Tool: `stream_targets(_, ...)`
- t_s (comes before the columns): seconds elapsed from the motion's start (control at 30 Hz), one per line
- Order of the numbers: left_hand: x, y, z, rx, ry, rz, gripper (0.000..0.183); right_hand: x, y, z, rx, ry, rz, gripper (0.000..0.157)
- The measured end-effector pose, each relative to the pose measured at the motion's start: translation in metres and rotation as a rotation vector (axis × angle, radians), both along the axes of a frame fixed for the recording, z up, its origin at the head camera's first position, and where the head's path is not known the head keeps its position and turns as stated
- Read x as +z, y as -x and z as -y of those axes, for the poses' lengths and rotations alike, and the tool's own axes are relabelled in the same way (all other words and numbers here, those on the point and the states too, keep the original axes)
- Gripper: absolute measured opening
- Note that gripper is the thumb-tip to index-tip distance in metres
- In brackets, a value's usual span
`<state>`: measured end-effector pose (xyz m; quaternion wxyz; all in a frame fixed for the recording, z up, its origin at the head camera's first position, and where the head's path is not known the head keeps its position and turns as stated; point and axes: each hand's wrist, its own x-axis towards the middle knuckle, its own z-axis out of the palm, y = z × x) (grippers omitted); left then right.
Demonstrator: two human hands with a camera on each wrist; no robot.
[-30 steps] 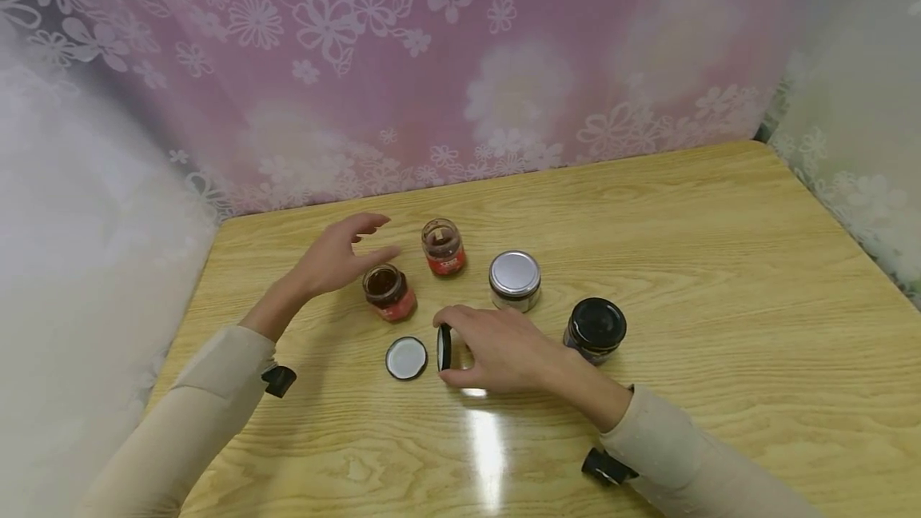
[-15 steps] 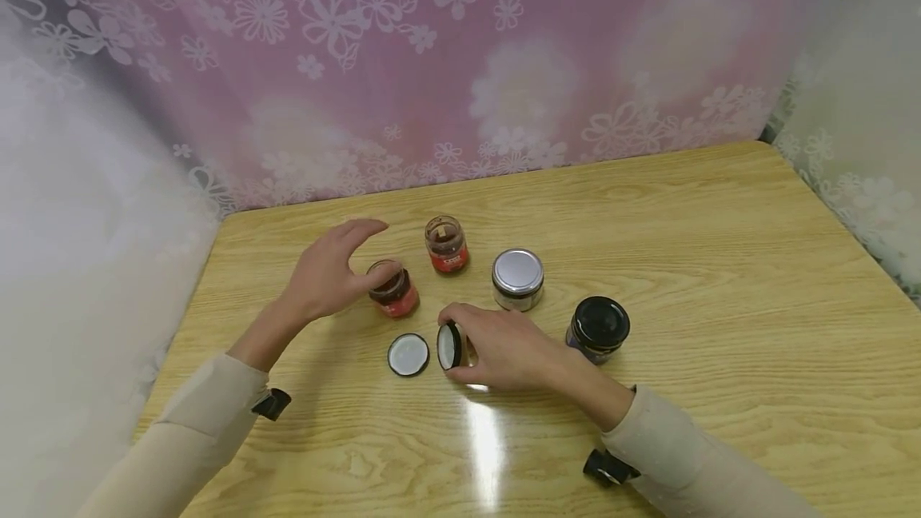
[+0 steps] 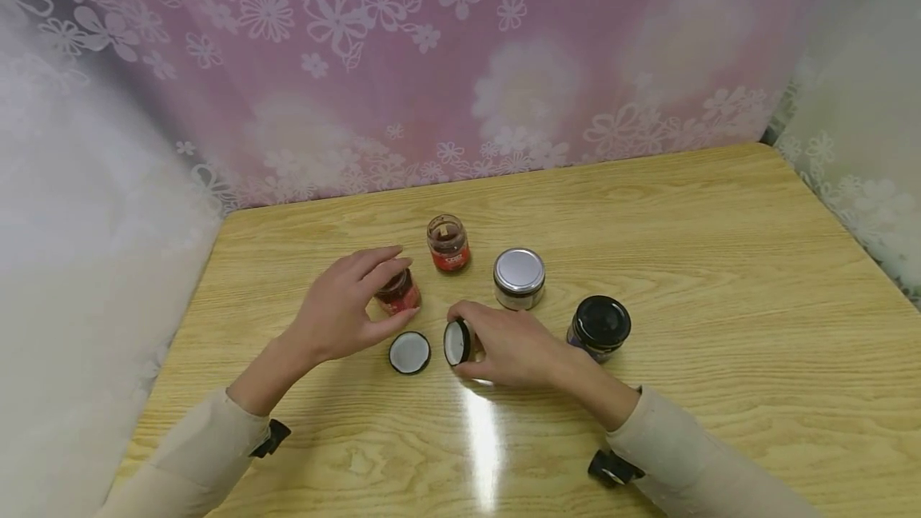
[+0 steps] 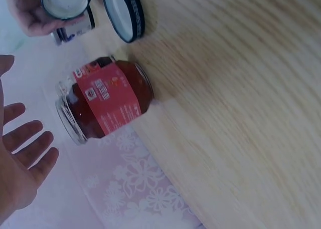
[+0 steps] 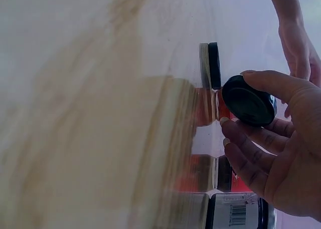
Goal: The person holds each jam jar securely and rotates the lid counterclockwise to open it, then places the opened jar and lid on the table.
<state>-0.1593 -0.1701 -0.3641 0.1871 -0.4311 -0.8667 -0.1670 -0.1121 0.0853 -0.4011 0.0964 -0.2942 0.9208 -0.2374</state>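
so the right hand (image 3: 509, 346) has a lid (image 3: 456, 343) pinched by its edges, tilted up just beside another lid (image 3: 409, 353) lying flat on the worktop (image 3: 683, 238), while the left hand (image 3: 338, 310) is loose, fingers spread just off the mouth of the nearer red jar (image 3: 401, 296)

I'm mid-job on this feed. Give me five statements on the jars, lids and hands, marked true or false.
1. The right hand holds a round black lid with a white inside. True.
2. The second round black lid lies white side down. False: the second lid lies white side up.
3. The far red-labelled glass jar has no lid on. True.
4. The squat jar beside the black-topped one is open. False: a round silver lid covers it.
5. The left hand is gripping that squat jar. False: the left hand is by the near red-labelled glass jar.
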Motion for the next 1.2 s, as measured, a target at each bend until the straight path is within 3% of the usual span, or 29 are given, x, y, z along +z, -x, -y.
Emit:
stream_targets(0.17, -0.003, -0.013, -0.004, -0.029, 0.019, -0.054, 0.064, -0.001, -0.001, -0.003, -0.007, 0.000, -0.007, 0.059)
stream_targets(0.37, -0.009, -0.031, -0.011, -0.093, -0.003, -0.106, 0.054, -0.001, -0.002, -0.005, -0.025, -0.014, -0.013, 0.061)
stream_targets(0.5, -0.016, -0.044, -0.018, -0.121, 0.012, -0.097, 0.052, 0.000, -0.002, -0.006, -0.039, -0.032, -0.017, 0.067)
stream_targets(0.7, -0.029, -0.057, -0.017, -0.058, 0.096, -0.013, 0.057, -0.001, -0.001, -0.005, -0.023, -0.052, -0.014, 0.065)
stream_targets(0.97, -0.038, -0.065, -0.015, 0.024, 0.244, 0.114, 0.066, -0.003, 0.000, -0.005, -0.015, -0.069, -0.015, 0.060)
stream_targets(1.2, -0.044, -0.067, -0.016, 0.048, 0.281, 0.128, 0.066, -0.004, -0.001, -0.008, -0.003, -0.028, -0.001, 0.056)
